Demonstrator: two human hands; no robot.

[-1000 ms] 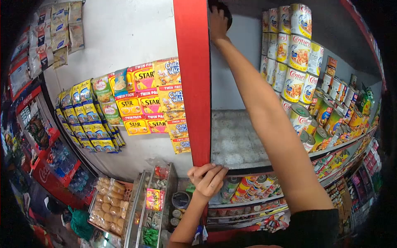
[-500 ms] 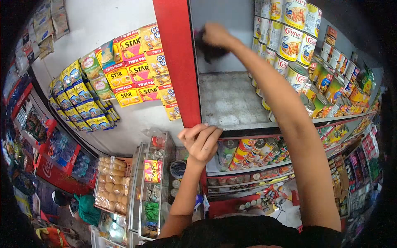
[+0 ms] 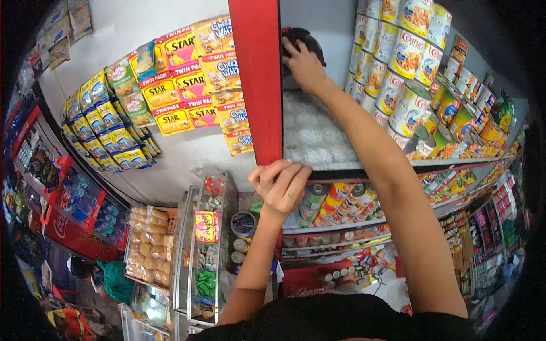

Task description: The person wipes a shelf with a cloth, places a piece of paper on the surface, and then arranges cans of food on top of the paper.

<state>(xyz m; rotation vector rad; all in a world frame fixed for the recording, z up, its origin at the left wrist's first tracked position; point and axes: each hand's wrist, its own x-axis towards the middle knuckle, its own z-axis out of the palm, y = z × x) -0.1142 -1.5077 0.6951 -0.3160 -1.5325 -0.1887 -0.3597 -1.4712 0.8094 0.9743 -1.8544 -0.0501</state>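
Observation:
My right hand [image 3: 304, 67] presses a dark cloth [image 3: 310, 44] against the back of the shelf, beside the red post [image 3: 256, 79], its fingers spread over the cloth. Below it lies the dusty grey shelf board [image 3: 318, 133]. My left hand [image 3: 280, 184] is curled over the black front edge of that board, at the foot of the red post. Stacked tuna cans [image 3: 408, 54] stand to the right of my right forearm.
Yellow and pink packs [image 3: 156, 94] hang on the white wall at left. More cans [image 3: 341, 204] fill the shelf below. Bagged bread [image 3: 151, 247] and a glass case [image 3: 206, 273] are at lower left. A person with a green bag [image 3: 116, 281] is further down.
My right hand and the cloth have shifted slightly; the fingers now show spread over it. The view has turned a little, so post and cans appear further right. My left hand stays on the edge.

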